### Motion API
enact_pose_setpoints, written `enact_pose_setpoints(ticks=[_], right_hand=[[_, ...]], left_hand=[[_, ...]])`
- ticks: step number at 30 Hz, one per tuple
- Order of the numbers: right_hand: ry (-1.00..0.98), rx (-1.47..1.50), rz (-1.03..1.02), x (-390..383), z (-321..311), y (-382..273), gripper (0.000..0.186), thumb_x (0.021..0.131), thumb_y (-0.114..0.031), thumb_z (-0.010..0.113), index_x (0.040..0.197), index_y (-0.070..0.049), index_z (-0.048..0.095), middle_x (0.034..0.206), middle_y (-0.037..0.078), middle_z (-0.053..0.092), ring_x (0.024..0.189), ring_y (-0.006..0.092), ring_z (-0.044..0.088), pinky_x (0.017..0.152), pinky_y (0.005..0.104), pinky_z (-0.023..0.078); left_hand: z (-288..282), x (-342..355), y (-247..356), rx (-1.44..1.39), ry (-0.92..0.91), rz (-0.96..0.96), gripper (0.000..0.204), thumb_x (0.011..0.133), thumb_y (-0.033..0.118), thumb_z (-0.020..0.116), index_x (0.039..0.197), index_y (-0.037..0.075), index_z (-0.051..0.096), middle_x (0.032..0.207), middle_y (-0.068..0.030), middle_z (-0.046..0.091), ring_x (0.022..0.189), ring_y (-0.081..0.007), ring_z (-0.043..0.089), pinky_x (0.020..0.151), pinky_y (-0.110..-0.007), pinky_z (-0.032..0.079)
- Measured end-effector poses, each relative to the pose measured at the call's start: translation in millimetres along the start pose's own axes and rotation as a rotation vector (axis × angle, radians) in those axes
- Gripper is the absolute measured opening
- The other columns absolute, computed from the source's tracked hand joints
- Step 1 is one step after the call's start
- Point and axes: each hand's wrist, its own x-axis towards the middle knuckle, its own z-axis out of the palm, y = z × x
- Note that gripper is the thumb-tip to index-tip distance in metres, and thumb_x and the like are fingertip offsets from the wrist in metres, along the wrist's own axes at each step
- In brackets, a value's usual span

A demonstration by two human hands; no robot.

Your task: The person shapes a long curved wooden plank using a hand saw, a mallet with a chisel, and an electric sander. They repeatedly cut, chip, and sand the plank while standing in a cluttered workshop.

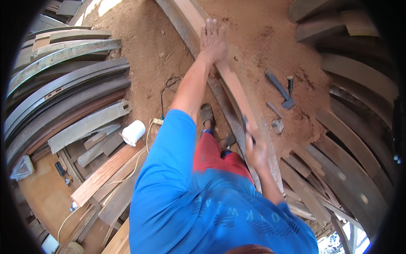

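Note:
A long strip of pale reddish wood (239, 91) lies lengthwise in front of me, on top of a wider, weathered beam (274, 167). My left hand (213, 42) rests flat on the strip's far part, its fingers stretched forward and apart. Close to the strip's near end is my right hand (258, 154), with fingers curled around a small dark object (245, 122). Blur and the hand itself hide what kind of object it is. To the right on the sawdust lie a hammer (280, 89) and a dark chisel-like tool (290, 85).
Stacked planks (67, 91) line the left, and more boards (355, 156) the right. A white tub (133, 132) stands beside a cable with a socket (158, 121). A short metal bar (274, 110) and a greyish lump (278, 125) lie near the hammer. Sawdust (144, 51) covers the ground.

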Motion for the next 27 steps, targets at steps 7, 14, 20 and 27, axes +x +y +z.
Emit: enact_pose_setpoints(ticks=[7, 14, 20, 27], right_hand=[[-0.014, -0.056, -0.17, -2, 5, -11, 0.031, 0.094, -0.005, 0.057, 0.124, 0.001, 0.064, 0.117, 0.024, 0.067, 0.109, 0.0375, 0.066, 0.093, 0.0382, 0.053], [0.044, -0.153, -0.224, -38, -26, 20, 0.031, 0.093, -0.002, 0.057, 0.122, 0.006, 0.064, 0.11, 0.027, 0.068, 0.101, 0.0393, 0.069, 0.086, 0.0407, 0.055], [-0.004, -0.01, -0.123, 1, 10, 8, 0.032, 0.094, -0.004, 0.057, 0.125, -0.001, 0.064, 0.113, 0.028, 0.066, 0.097, 0.0418, 0.068, 0.082, 0.0422, 0.055], [-0.052, -0.022, -0.07, -5, -5, -24, 0.032, 0.094, -0.003, 0.056, 0.124, 0.001, 0.064, 0.116, 0.025, 0.067, 0.109, 0.039, 0.066, 0.094, 0.04, 0.052]], left_hand=[[-3, 8, -12, -0.032, 0.075, 0.003, 0.066, 0.09, 0.025, 0.047, 0.151, 0.007, 0.031, 0.161, -0.0286, 0.013, 0.151, -0.0462, 0.003, 0.123, -0.053, 0.003], [-4, 10, -1, -0.043, 0.073, 0.01, 0.066, 0.088, 0.024, 0.048, 0.149, 0.004, 0.032, 0.161, -0.0286, 0.013, 0.151, -0.0468, 0.003, 0.123, -0.053, 0.003], [-14, 6, -4, -0.003, 0.041, 0.018, 0.066, 0.09, 0.022, 0.042, 0.151, 0.002, 0.029, 0.161, -0.029, 0.014, 0.15, -0.0474, 0.004, 0.123, -0.052, 0.002], [1, 8, -2, -0.069, 0.063, 0.052, 0.066, 0.092, 0.024, 0.043, 0.152, 0.003, 0.028, 0.163, -0.0273, 0.01, 0.151, -0.0461, 0.001, 0.123, -0.051, 0.0]])
